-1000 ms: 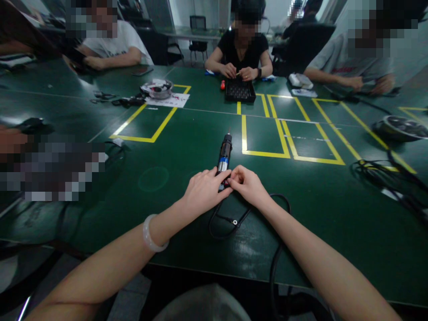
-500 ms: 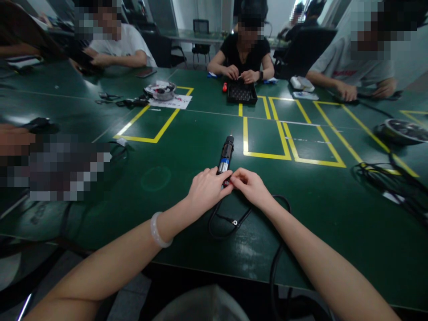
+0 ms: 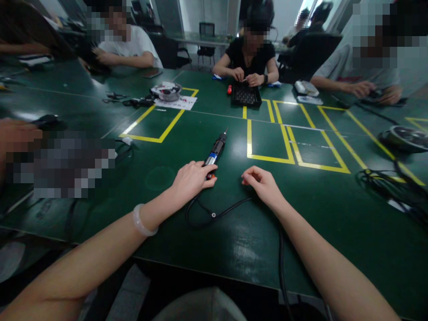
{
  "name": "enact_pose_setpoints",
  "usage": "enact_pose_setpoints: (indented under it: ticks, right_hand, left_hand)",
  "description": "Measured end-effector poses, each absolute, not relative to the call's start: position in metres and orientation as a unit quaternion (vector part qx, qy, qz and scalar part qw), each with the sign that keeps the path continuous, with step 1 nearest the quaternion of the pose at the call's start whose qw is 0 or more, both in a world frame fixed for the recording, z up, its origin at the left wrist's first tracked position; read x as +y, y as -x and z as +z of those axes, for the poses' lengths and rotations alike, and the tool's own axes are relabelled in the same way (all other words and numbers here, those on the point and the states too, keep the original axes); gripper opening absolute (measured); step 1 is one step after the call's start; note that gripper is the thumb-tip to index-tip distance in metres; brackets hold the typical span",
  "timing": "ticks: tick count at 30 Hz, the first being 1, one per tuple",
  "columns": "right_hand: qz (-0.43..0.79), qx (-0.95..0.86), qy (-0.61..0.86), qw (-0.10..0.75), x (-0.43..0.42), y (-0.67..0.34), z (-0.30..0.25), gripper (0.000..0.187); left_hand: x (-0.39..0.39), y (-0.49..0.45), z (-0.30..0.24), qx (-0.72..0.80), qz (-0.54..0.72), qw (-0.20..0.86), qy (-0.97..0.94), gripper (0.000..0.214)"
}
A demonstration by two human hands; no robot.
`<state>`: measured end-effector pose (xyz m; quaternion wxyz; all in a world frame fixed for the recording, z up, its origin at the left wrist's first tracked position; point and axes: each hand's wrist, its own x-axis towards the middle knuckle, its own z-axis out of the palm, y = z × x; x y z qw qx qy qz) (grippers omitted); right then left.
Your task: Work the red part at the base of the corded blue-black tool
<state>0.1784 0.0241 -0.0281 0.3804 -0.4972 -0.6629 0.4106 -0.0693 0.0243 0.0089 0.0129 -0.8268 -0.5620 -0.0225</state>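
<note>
My left hand [image 3: 194, 178] grips the rear part of an electric screwdriver [image 3: 216, 149], a slim black tool with a blue and silver band. Its thin bit points away from me, up and to the right. A black cable [image 3: 230, 208] trails from the tool's back end and loops over the green table, with a small ring terminal [image 3: 213, 215] lying beside the loop. To the right of the tool and apart from it, my right hand [image 3: 261, 180] rests low over the table with its fingers curled together. Whether anything small is pinched in them is hidden.
Yellow tape rectangles [image 3: 270, 157] mark the green table [image 3: 167, 240]. Across it, a person works over a black tray [image 3: 246, 94]. A clear bowl [image 3: 170, 91] stands on paper at the back left. Coiled cables [image 3: 381, 178] lie on the right. Other people sit around.
My left hand has moved left with the screwdriver, which now tilts to the right. My right hand has come away from the tool's back end, leaving a gap between the hands.
</note>
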Motion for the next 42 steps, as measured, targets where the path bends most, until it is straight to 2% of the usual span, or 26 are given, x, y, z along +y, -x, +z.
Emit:
enact_pose_setpoints:
  ticks: [6, 24, 42]
  right_hand:
    - [0.394, -0.659, 0.498, 0.403, 0.025, -0.181, -0.03, 0.019]
    - [0.407, -0.657, 0.508, 0.379, 0.026, -0.181, -0.033, 0.02]
    - [0.414, -0.662, 0.504, 0.368, 0.027, -0.18, -0.036, 0.019]
  left_hand:
    - [0.052, 0.113, 0.01, -0.602, 0.007, 0.026, 0.798, 0.048]
    - [0.141, 0.236, 0.007, -0.718, 0.031, 0.021, 0.695, 0.06]
    - [0.166, 0.251, -0.002, -0.735, 0.054, 0.031, 0.676, 0.071]
